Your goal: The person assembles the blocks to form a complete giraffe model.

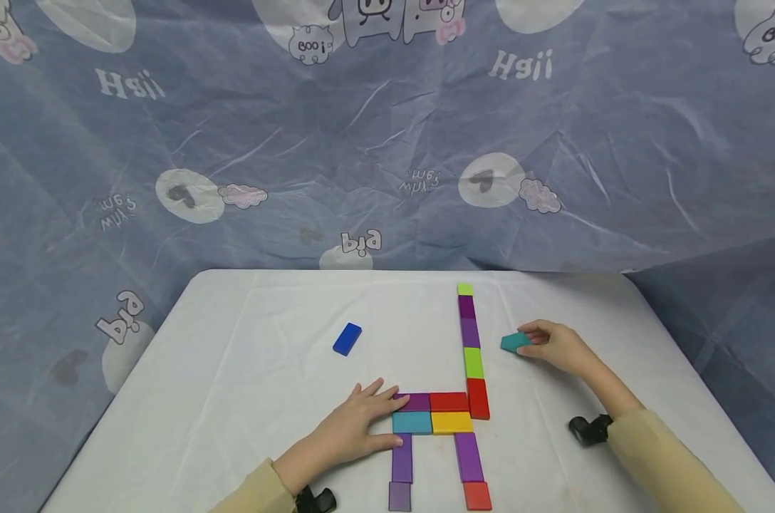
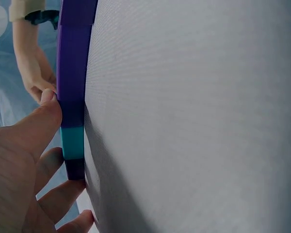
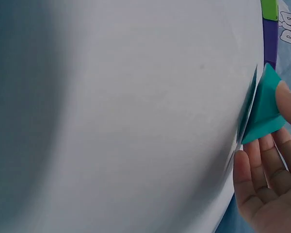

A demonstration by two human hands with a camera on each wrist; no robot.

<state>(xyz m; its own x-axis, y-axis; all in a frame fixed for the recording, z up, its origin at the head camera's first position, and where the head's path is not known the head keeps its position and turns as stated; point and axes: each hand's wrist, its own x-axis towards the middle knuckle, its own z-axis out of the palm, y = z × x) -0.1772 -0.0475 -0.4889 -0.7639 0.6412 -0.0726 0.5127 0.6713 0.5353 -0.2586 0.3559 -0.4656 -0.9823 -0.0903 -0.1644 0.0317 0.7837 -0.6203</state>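
In the head view, my right hand (image 1: 559,348) pinches a teal block (image 1: 512,343) between thumb and fingers, to the right of a tall column of blocks. The right wrist view shows this teal block (image 3: 265,104) tilted, one edge close over the white cloth. My left hand (image 1: 352,422) lies with fingers spread at the left side of the block figure. Its fingertips rest at a purple block (image 1: 416,402), and its thumb touches the upper end of a purple leg block (image 1: 402,459). Between them sits a light-blue block (image 1: 412,423), beside a yellow one (image 1: 451,423).
A lone blue block (image 1: 347,339) lies at the left on the white table (image 1: 266,342). The column runs from a red block (image 1: 478,399) up through green and purple ones. Another leg ends in a red block (image 1: 477,496). Behind hangs a blue printed curtain (image 1: 336,142).
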